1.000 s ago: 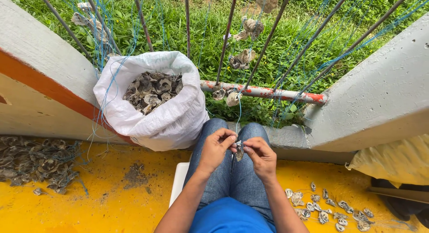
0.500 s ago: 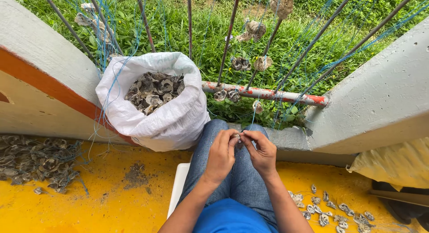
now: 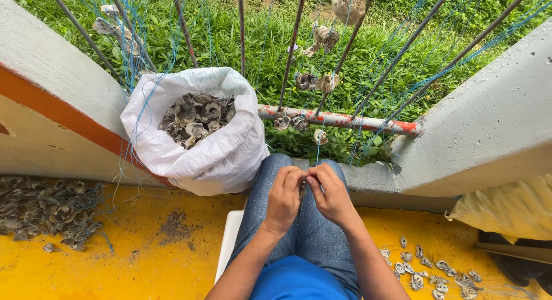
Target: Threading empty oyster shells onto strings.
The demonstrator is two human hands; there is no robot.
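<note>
The sack (image 3: 221, 156) at ten o'clock of the hands is woven white plastic, faintly shiny and creased, filled with rough, chalky grey shells (image 3: 195, 117). The small shell (image 3: 302, 189) pinched in the grip of the left hand (image 3: 284, 197) and right hand (image 3: 332, 195) looks dull and gritty. The rail (image 3: 345, 120) at twelve o'clock is metal with flaking red and white paint. The floor (image 3: 144, 265) is matt yellow paint, dusty. The jeans (image 3: 310, 237) are soft blue denim. The walls (image 3: 494, 121) are coarse grey concrete.
</note>
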